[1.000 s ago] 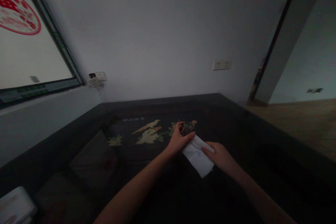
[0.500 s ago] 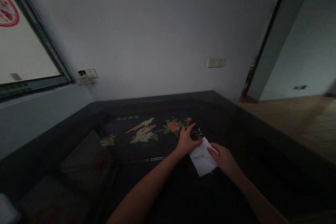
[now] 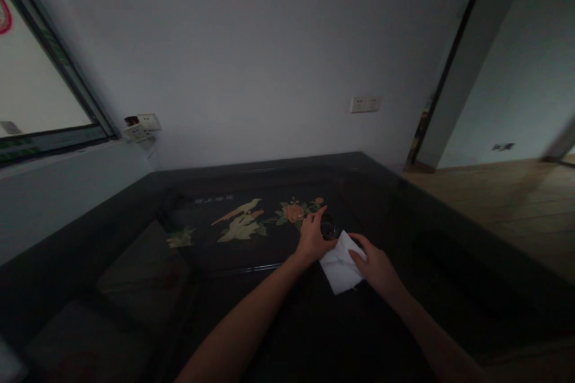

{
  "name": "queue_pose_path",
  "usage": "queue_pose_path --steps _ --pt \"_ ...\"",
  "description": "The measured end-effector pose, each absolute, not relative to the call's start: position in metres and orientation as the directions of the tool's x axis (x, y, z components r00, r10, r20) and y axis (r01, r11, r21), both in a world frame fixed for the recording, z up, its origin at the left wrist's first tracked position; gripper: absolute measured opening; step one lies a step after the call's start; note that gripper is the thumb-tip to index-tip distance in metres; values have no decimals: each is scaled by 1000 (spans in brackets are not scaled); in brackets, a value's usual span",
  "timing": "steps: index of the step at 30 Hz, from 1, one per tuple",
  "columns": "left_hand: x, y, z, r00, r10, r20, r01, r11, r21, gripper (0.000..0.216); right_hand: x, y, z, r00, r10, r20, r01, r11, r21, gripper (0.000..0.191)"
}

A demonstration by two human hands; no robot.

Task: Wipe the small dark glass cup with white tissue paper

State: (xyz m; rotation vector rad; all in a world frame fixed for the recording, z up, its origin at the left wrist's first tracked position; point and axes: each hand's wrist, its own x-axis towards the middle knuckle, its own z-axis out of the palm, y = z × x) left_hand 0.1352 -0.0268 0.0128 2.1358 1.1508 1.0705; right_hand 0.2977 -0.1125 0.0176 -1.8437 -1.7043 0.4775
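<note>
My left hand [image 3: 313,233] is curved around a small dark, glossy, rounded object [image 3: 330,230], thumb on the near side and fingers on the far side. The dim light hides what kind of thing it is; it looks glassy. A creased white tissue [image 3: 342,269] is pinched in my right hand [image 3: 375,260], thumb on top. Its upper corner sits beside the glossy object, and the rest hangs down toward me. Both hands are close together over the dark table [image 3: 287,317].
Birds and a peony [image 3: 294,212] decorate the glossy tabletop beyond my hands. A pale wall with a double socket [image 3: 365,104] rises behind it. More sockets [image 3: 142,127] are by the window at left. Wooden floor [image 3: 485,188] shows at right.
The tissue and my right hand have shifted slightly up and left, along with the whole view. The glossy object now looks lower and flatter within my left hand.
</note>
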Motion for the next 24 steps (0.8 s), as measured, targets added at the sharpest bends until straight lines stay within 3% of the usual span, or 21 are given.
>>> queue_pose_path --steps 11,17,24 --pt "134 -21 6 367 842 395 563 -539 627 91 295 -118 20 137 982 132 838 -44 -544 45" --pt "132 -21 6 372 845 384 572 -535 622 90 297 -119 20 94 989 110 878 -30 -478 37" --pt "131 -23 10 367 870 330 574 -490 656 96 300 -117 14 58 972 230 888 55 -456 33"
